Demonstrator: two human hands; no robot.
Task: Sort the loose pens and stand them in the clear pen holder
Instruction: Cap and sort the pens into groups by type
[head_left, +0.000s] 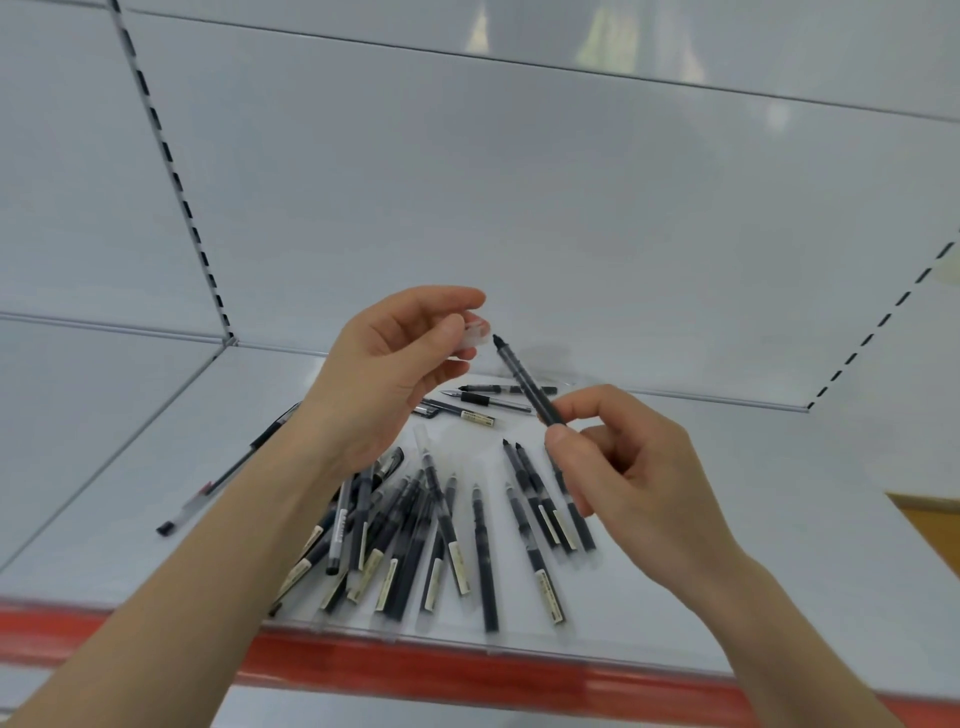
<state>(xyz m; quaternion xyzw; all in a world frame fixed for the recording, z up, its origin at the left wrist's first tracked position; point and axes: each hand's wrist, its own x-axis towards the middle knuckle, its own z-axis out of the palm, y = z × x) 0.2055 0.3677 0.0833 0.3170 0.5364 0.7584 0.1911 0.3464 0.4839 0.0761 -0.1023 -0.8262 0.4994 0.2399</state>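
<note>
- Pens: black barrels, cream labels.
- Held pen: black.
- Cap: clear, red mark.
- Shelf: pale grey-white, red strip along its front edge.
- Back panel: white, black dashed slots.

Pens on shelf, seemingly in heap

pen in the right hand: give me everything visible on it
The pen is slim, with a dark plastic-looking barrel and a bare dark tip, no cap on. It is tilted, tip up and to the left, raised above the white shelf and the loose pens lying there. The right hand pinches its lower barrel between thumb and fingers; the bottom end is hidden in that hand. The left hand holds a small clear cap with a red mark near the tip, not touching it.
</note>
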